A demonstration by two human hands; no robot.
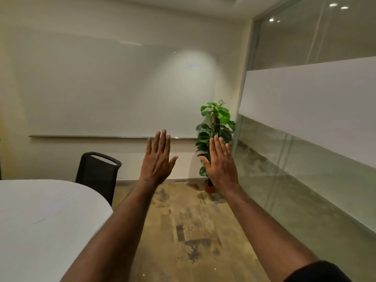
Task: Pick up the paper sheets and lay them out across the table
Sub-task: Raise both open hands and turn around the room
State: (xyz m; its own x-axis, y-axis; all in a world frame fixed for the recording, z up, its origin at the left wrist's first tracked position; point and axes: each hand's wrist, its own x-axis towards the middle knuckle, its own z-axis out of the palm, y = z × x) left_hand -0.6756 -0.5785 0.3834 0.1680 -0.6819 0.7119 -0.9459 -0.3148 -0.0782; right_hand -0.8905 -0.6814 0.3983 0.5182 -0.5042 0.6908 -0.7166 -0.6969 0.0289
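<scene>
Head view of a meeting room, seen from just above two outstretched bare arms. A large whiteboard point(114, 88) fills the upper left and centre of the frame, and a glass partition point(309, 98) with a frosted band runs down the right side. A worn, patchy floor point(193, 231) spreads across the lower centre. A white table point(40, 231) with a rounded edge takes up the lower left; its visible top looks bare apart from a faint line that could be a sheet edge, too faint to tell. A dark chair point(97, 174) stands just beyond the table, and a potted plant point(215, 135) sits in the corner at centre right.

Both arms reach forward over the floor, not over the table. The left hand point(157, 159) and right hand point(220, 161) are raised in the middle of the frame, backs toward the camera, fingers straight and spread wide, holding nothing.

No paper sheets can be made out with any certainty, so the task appears not yet begun. The next move likely calls for turning toward the table at the left, finding the sheets, and bringing a hand down to lift them.
</scene>
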